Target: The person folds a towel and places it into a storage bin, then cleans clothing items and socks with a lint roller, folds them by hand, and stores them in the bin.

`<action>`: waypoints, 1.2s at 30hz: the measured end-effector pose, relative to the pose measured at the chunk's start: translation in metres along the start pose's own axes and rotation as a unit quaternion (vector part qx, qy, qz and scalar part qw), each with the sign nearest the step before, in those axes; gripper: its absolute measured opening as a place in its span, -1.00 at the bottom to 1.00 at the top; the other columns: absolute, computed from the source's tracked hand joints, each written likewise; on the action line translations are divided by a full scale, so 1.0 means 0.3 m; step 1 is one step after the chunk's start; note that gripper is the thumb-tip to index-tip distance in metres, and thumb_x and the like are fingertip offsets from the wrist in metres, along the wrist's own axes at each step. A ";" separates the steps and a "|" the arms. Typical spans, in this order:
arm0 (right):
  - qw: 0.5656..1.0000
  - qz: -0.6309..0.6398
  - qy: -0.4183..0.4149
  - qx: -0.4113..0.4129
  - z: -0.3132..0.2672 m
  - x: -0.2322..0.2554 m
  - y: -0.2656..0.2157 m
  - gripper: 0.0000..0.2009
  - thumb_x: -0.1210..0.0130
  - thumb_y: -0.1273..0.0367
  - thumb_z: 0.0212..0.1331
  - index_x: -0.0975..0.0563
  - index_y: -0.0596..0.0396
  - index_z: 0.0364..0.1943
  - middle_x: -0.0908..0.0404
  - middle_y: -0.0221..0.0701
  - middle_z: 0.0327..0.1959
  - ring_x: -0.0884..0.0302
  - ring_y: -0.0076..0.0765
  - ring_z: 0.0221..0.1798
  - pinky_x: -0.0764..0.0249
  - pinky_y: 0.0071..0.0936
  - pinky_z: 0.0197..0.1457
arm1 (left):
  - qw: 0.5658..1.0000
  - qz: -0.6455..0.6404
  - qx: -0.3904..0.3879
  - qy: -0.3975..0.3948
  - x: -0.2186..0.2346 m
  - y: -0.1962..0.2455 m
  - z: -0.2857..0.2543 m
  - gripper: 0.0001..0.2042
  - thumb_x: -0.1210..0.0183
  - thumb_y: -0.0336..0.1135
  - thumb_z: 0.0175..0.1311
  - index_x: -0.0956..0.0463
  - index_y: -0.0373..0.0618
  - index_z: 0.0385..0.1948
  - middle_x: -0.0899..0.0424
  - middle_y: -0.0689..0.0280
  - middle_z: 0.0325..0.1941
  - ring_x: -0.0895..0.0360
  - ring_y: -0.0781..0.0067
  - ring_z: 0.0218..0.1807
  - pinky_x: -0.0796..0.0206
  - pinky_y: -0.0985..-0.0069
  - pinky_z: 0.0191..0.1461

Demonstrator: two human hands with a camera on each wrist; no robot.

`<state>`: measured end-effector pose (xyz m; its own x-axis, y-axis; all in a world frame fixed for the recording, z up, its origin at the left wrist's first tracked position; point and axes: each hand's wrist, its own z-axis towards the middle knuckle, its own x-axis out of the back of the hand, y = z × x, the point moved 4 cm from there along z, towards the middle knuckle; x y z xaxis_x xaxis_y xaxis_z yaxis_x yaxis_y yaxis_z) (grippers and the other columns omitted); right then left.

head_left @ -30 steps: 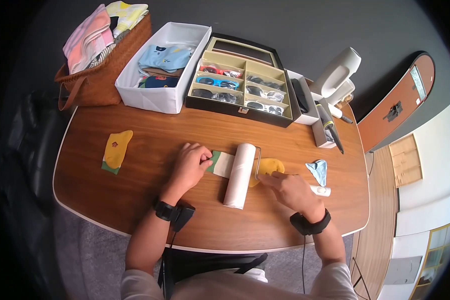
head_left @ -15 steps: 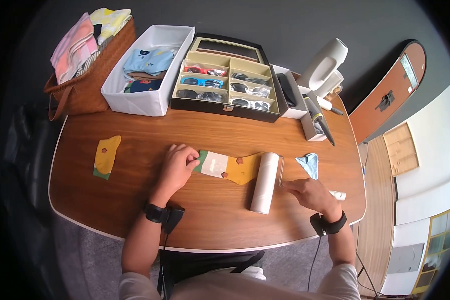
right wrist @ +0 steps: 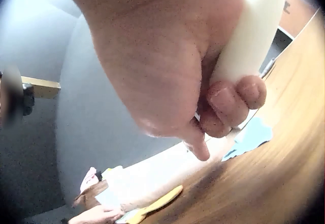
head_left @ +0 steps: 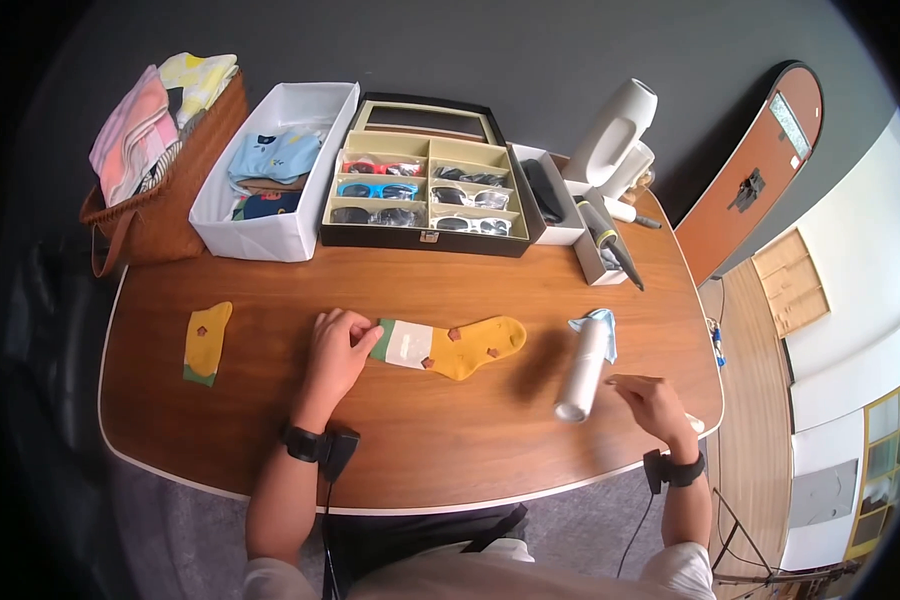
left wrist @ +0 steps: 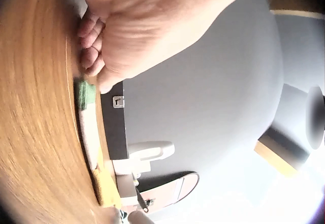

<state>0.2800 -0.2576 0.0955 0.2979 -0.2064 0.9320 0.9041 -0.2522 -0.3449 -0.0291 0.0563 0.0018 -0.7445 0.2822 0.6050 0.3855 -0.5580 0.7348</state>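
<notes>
In the head view a yellow sock (head_left: 465, 350) with a white band and green cuff lies flat at mid-table. The left hand (head_left: 338, 355) pinches its cuff edge; in the left wrist view, the fingers of that hand (left wrist: 147, 25) curl beside the green cuff (left wrist: 86, 96). Right of the toe, a white lint roller (head_left: 582, 372) hangs above the table, held by the right hand (head_left: 655, 405). Curled fingers of this hand (right wrist: 162, 66) grip the white handle (right wrist: 254, 36) in the right wrist view. A second yellow sock (head_left: 206, 345) lies at the left.
A light blue cloth (head_left: 608, 328) lies behind the roller. Along the back stand a brown basket (head_left: 175, 185) of clothes, a white bin (head_left: 260, 235), a sunglasses case (head_left: 370, 236), small white boxes (head_left: 602, 262) and a white appliance (head_left: 618, 130).
The right hand has moved the roller rightward along the sock and past its toe, lifting it off. The whole sock is now uncovered. The left hand remains at the cuff.
</notes>
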 end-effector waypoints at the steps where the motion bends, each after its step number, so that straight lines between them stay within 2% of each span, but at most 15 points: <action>1: 1.000 -0.001 0.002 -0.001 -0.018 0.014 0.024 -0.85 -0.12 0.42 0.22 -0.66 0.04 -0.17 -0.68 -0.17 -0.29 -0.64 0.01 -0.26 -0.54 -0.25 -0.22 | 0.999 0.042 0.004 0.018 0.008 0.005 -0.003 -0.81 -0.38 -0.35 0.07 -0.53 -0.21 -0.45 -0.51 0.23 -0.40 -0.41 0.23 -0.28 -0.31 0.33 -0.16; 3: 0.986 -0.029 0.083 -0.141 -0.070 0.048 0.131 -0.84 -0.11 0.43 0.24 -0.65 0.05 -0.16 -0.68 -0.15 -0.25 -0.65 0.04 -0.20 -0.54 -0.26 -0.17 | 0.997 0.072 0.023 0.035 0.002 0.024 -0.017 -0.77 -0.40 -0.31 0.05 -0.51 -0.21 -0.48 -0.51 0.21 -0.40 -0.40 0.19 -0.26 -0.30 0.30 -0.14; 9: 0.941 -0.057 0.206 -0.262 -0.198 0.054 0.422 -0.78 -0.09 0.38 0.29 -0.63 0.12 -0.06 -0.66 -0.04 -0.29 -0.69 -0.04 -0.22 -0.53 -0.31 -0.22 | 0.993 0.109 0.006 0.039 -0.059 0.023 -0.055 -0.71 -0.44 -0.28 -0.02 -0.45 -0.18 -0.54 -0.46 0.18 -0.38 -0.37 0.08 -0.21 -0.28 0.25 -0.08; 14: 0.938 -0.076 0.166 -0.294 -0.204 0.025 0.492 -0.79 -0.09 0.39 0.28 -0.64 0.11 -0.07 -0.66 -0.05 -0.36 -0.68 -0.03 -0.32 -0.52 -0.29 -0.26 | 0.995 0.100 -0.010 0.029 -0.066 0.027 -0.056 -0.72 -0.43 -0.34 -0.03 -0.44 -0.19 -0.48 -0.48 0.15 -0.39 -0.38 0.03 -0.23 -0.29 0.20 -0.11; 18: 0.959 -0.065 0.178 -0.211 -0.191 -0.029 0.554 -0.80 -0.12 0.40 0.24 -0.65 0.12 -0.10 -0.66 -0.10 -0.38 -0.61 -0.05 -0.36 -0.50 -0.28 -0.24 | 0.998 0.055 0.036 -0.003 -0.055 0.018 -0.042 -0.75 -0.40 -0.42 0.00 -0.43 -0.21 -0.46 -0.54 0.14 -0.39 -0.49 0.16 -0.29 -0.36 0.31 -0.19; 20: 0.967 -0.077 0.181 -0.163 -0.175 -0.028 0.556 -0.80 -0.13 0.41 0.23 -0.66 0.13 -0.11 -0.65 -0.11 -0.37 -0.59 -0.07 -0.36 -0.49 -0.28 -0.23 | 0.988 -0.082 0.130 0.003 -0.041 -0.016 -0.022 -0.76 -0.36 -0.50 0.05 -0.45 -0.25 -0.33 -0.60 0.17 -0.38 -0.56 0.38 -0.32 -0.41 0.49 -0.25; 23: 0.972 -0.049 0.163 -0.164 -0.154 -0.020 0.534 -0.79 -0.15 0.40 0.20 -0.64 0.16 -0.12 -0.62 -0.11 -0.34 -0.57 -0.08 -0.32 -0.48 -0.28 -0.20 | 0.966 -0.196 0.107 0.127 0.023 -0.045 0.013 -0.68 -0.35 -0.51 0.05 -0.45 -0.30 -0.17 -0.61 0.19 -0.38 -0.58 0.43 -0.38 -0.43 0.52 -0.26; 24: 0.971 -0.037 0.143 -0.190 -0.141 -0.013 0.518 -0.78 -0.15 0.39 0.20 -0.64 0.18 -0.12 -0.61 -0.12 -0.36 -0.56 -0.08 -0.33 -0.48 -0.28 -0.21 | 0.964 -0.206 0.113 0.126 0.040 -0.065 0.017 -0.57 -0.34 -0.54 0.07 -0.41 -0.30 0.00 -0.59 0.26 -0.31 -0.57 0.53 -0.29 -0.43 0.57 -0.21; 25: 0.968 -0.026 0.125 -0.215 -0.122 -0.020 0.516 -0.78 -0.15 0.38 0.21 -0.63 0.19 -0.12 -0.59 -0.12 -0.37 -0.56 -0.09 -0.34 -0.47 -0.27 -0.21 | 0.965 -0.200 0.112 0.130 0.062 -0.054 0.029 -0.57 -0.34 -0.54 0.07 -0.41 -0.30 0.00 -0.59 0.26 -0.31 -0.57 0.53 -0.29 -0.43 0.57 -0.21; 27: 0.972 -0.035 0.121 -0.198 -0.118 -0.032 0.545 -0.76 -0.13 0.35 0.22 -0.61 0.20 -0.11 -0.60 -0.10 -0.37 -0.56 -0.04 -0.36 -0.48 -0.22 -0.22 | 0.906 -0.357 0.137 0.179 0.098 -0.031 0.028 -0.60 -0.32 -0.56 0.12 -0.42 -0.28 0.01 -0.56 0.27 -0.20 -0.55 0.54 -0.20 -0.42 0.60 -0.14; 29: 0.951 -0.105 0.063 -0.284 -0.109 -0.014 0.524 -0.74 -0.11 0.34 0.24 -0.59 0.17 -0.05 -0.59 -0.05 -0.29 -0.55 0.05 -0.23 -0.47 -0.15 -0.10 | 0.900 -0.376 0.146 0.165 0.111 -0.023 0.031 -0.62 -0.30 -0.56 0.16 -0.43 -0.27 0.01 -0.52 0.28 -0.12 -0.53 0.56 -0.12 -0.40 0.62 -0.06; 30: 0.936 -0.238 0.090 -0.244 -0.112 -0.007 0.464 -0.70 -0.11 0.36 0.23 -0.54 0.16 0.02 -0.54 -0.02 -0.14 -0.48 0.14 -0.04 -0.41 -0.08 0.06 | 0.901 -0.378 0.128 0.171 0.113 -0.024 0.032 -0.63 -0.30 -0.56 0.16 -0.43 -0.27 0.01 -0.52 0.28 -0.13 -0.53 0.56 -0.12 -0.40 0.62 -0.05; 31: 0.938 -0.233 0.088 -0.242 -0.096 -0.010 0.426 -0.70 -0.11 0.36 0.23 -0.54 0.16 0.02 -0.54 -0.02 -0.14 -0.48 0.14 -0.04 -0.41 -0.08 0.06 | 0.901 -0.380 0.109 0.177 0.113 -0.022 0.033 -0.63 -0.30 -0.56 0.16 -0.43 -0.27 0.00 -0.53 0.28 -0.14 -0.53 0.56 -0.12 -0.40 0.62 -0.04; 33: 0.932 -0.205 0.226 -0.197 -0.047 0.029 0.331 -0.69 -0.12 0.39 0.22 -0.51 0.18 0.04 -0.49 -0.03 -0.02 -0.41 0.18 0.05 -0.35 -0.05 0.15 | 0.901 -0.382 0.083 0.189 0.093 0.000 0.029 -0.66 -0.28 -0.55 0.18 -0.41 -0.26 -0.01 -0.53 0.30 -0.16 -0.53 0.55 -0.11 -0.40 0.62 -0.01; 36: 0.947 -0.117 0.263 -0.143 0.064 0.041 0.131 -0.70 -0.13 0.44 0.23 -0.50 0.23 0.04 -0.48 -0.08 0.00 -0.45 0.09 0.01 -0.38 -0.13 0.13 | 0.888 -0.452 0.035 0.076 0.033 0.105 0.006 -0.72 -0.22 -0.54 0.26 -0.41 -0.27 -0.02 -0.55 0.26 -0.09 -0.53 0.51 -0.03 -0.37 0.60 0.09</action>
<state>0.3251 -0.2520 0.0956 -0.1619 -0.5369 0.8279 0.7838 -0.5798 -0.2227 -0.0235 0.0430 0.0315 -0.8302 0.4782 -0.2866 -0.3782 -0.1055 0.9197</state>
